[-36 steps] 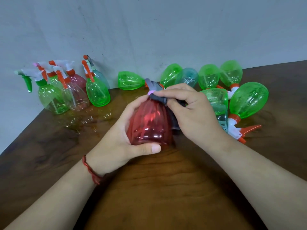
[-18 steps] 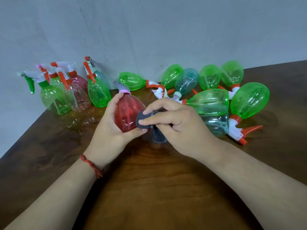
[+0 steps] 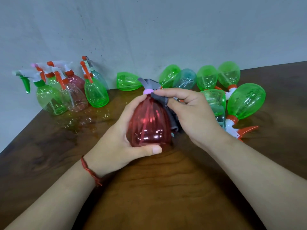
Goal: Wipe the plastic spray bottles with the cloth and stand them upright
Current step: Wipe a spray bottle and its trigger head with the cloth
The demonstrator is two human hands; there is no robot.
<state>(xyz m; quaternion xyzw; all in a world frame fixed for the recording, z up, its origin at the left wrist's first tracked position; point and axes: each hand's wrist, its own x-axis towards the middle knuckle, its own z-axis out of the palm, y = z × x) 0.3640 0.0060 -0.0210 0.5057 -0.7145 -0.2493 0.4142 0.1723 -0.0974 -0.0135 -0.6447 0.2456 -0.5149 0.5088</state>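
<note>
Upright bottles [image 3: 96,92] at ten o'clock look done, lying bottles [image 3: 245,100] at two wait; left fingers [image 3: 149,150] clamp the red bottle [image 3: 149,123], right fingers [image 3: 167,93] pinch the cloth [image 3: 159,99].

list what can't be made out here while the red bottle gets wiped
All in the head view:
- Dark grey cloth: mostly hidden under the right hand and behind the red translucent plastic spray bottle; size unclear.
- That bottle's grey spray head: partly covered by cloth and that hand.
- Lying green plastic bottle: neck and trigger hidden by the right hand.
- Standing plastic bottles at left: overlapping, count uncertain.
</note>
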